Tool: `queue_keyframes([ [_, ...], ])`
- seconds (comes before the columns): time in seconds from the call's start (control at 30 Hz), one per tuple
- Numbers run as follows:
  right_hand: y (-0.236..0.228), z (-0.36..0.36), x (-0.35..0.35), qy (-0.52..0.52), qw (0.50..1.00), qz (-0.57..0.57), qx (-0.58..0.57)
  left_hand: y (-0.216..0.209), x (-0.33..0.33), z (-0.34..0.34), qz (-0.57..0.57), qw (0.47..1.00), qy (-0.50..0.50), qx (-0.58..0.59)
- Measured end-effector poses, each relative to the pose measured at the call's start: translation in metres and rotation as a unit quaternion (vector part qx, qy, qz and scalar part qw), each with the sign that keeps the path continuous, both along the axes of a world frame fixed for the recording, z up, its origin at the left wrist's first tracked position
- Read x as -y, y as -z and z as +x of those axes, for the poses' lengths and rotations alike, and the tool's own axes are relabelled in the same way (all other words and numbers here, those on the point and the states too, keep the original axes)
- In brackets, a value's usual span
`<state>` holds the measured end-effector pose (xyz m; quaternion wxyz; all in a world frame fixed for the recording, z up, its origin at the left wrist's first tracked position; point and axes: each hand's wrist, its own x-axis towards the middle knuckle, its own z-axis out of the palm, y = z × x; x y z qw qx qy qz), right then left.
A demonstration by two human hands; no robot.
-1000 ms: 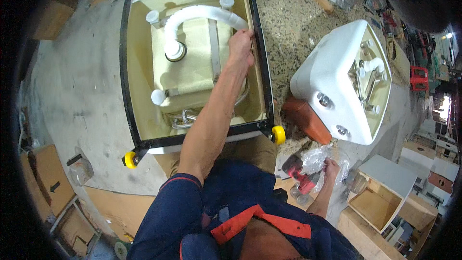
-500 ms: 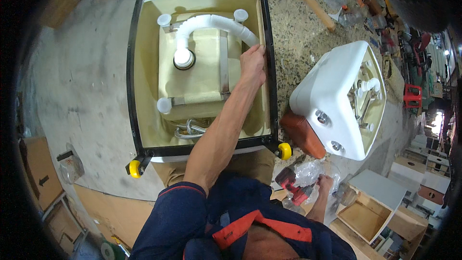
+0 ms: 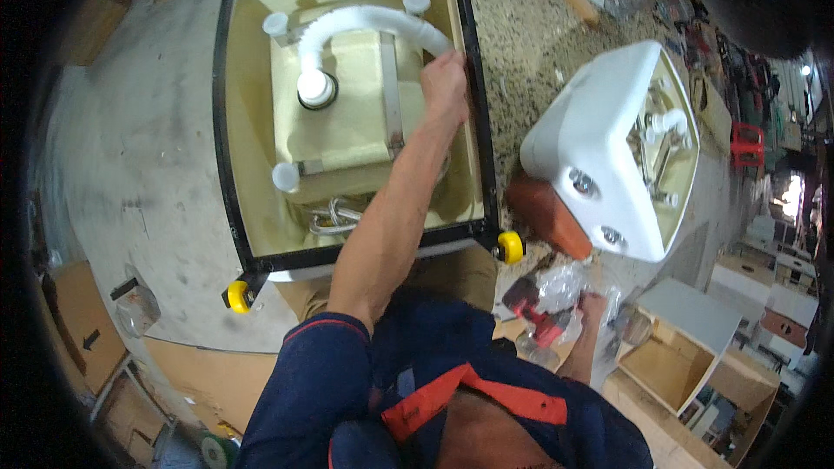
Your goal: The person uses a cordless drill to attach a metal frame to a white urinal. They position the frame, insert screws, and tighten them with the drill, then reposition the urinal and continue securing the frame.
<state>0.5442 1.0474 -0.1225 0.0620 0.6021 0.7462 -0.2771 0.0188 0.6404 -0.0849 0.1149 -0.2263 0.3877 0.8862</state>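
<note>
A cream-lined basin shell point(image 3: 252, 113), open side up, lies inside a black metal frame point(image 3: 224, 122) in front of me. A white corrugated hose point(image 3: 369, 19) arches from a round drain fitting point(image 3: 315, 87) towards the right-hand frame bar. My left hand point(image 3: 445, 85) is closed at the hose's far end, close against that bar; its fingertips are hidden. Below it, braided metal hoses point(image 3: 334, 219) lie coiled. Low on the right, my right hand point(image 3: 592, 306) has curled fingers over a clear plastic bag point(image 3: 565, 287), beside a red power drill point(image 3: 534, 311); whatever it grips is unclear.
Yellow caster wheels point(image 3: 238, 297) stick out at the frame's near corners. To the right, a second white basin point(image 3: 591, 148) leans on a reddish-brown block point(image 3: 543, 213). An open drawer box point(image 3: 673, 373) stands lower right, and flattened cardboard point(image 3: 204, 382) lies lower left.
The whole view has shifted, so the basin and frame appear higher and slightly left. My left hand keeps its place at the hose end; my right hand stays beside the drill.
</note>
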Motion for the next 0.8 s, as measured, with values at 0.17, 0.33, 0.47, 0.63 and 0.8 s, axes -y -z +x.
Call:
queue_keyframes([
  [0.17, -0.002, 0.010, 0.001, 0.022, 0.998, -0.043, -0.048, 0.012, -0.003, 0.001, 0.045, 0.999, -0.021, 0.003],
  [0.33, -0.006, 0.012, 0.006, -0.004, 0.998, -0.058, -0.040, 0.001, 0.001, -0.001, 0.037, 0.999, -0.018, 0.026],
  [0.47, -0.005, 0.019, 0.009, -0.009, 0.997, -0.048, -0.054, -0.004, 0.007, -0.005, 0.009, 1.000, -0.011, -0.001],
  [0.63, 0.008, 0.034, 0.013, -0.056, 0.995, 0.032, -0.078, -0.006, 0.014, -0.001, 0.043, 0.996, 0.059, -0.048],
  [0.8, 0.018, 0.035, 0.019, -0.084, 0.987, 0.129, -0.035, -0.006, 0.021, 0.001, -0.054, 0.990, 0.105, -0.082],
])
